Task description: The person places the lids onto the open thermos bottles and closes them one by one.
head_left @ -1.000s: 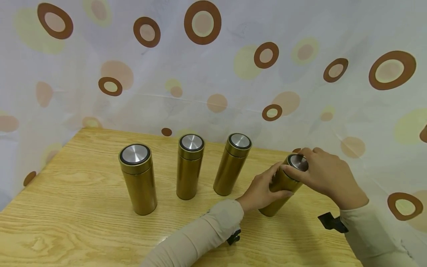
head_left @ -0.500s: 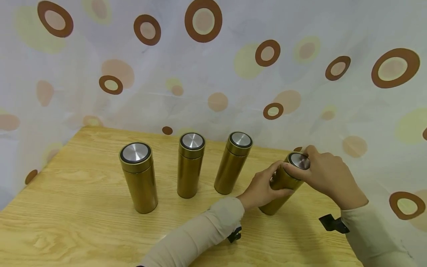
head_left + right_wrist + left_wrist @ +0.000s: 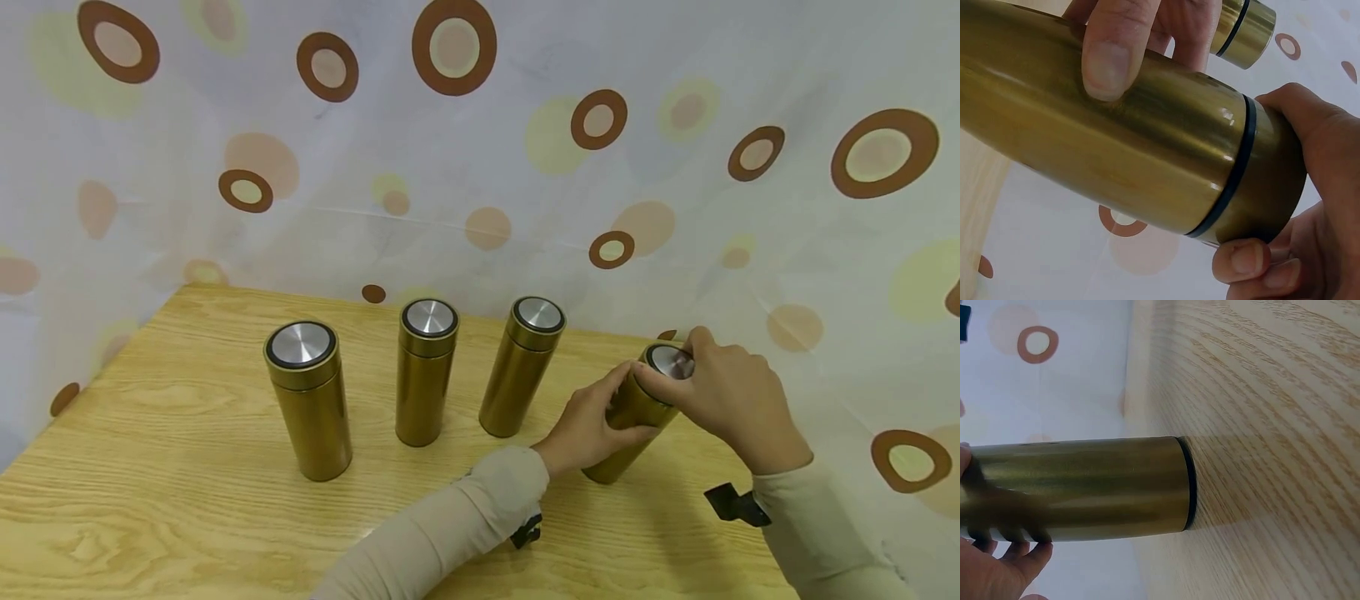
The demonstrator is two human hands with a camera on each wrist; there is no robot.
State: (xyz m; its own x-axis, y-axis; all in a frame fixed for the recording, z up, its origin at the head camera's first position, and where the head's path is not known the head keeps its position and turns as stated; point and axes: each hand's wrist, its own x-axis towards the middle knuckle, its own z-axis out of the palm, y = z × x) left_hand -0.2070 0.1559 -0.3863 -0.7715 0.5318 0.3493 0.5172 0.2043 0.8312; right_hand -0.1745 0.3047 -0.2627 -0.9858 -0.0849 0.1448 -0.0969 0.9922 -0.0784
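A gold thermos flask (image 3: 636,408) with a brushed-silver top stands at the right of the table. My left hand (image 3: 588,427) grips its body, thumb on the near side. At the top, my right hand (image 3: 731,400) grips the lid (image 3: 1275,175) between thumb and fingers. In the right wrist view a dark ring (image 3: 1232,178) shows between lid and body. The flask's base (image 3: 1175,484) meets the table in the left wrist view. Three matching flasks stand upright to the left: a left one (image 3: 311,417), a middle one (image 3: 422,392) and a right one (image 3: 517,379).
The wood-grain table (image 3: 187,533) ends at the back against a pale sheet (image 3: 360,150) with brown and yellow circles. That sheet also comes close along the right side, near the right forearm. Dark camera mounts (image 3: 738,505) sit at the wrists.
My right hand's fingers have shifted slightly on the lid, and its wrist has moved a little left. The left hand keeps its grip. The other flasks stand where they were.
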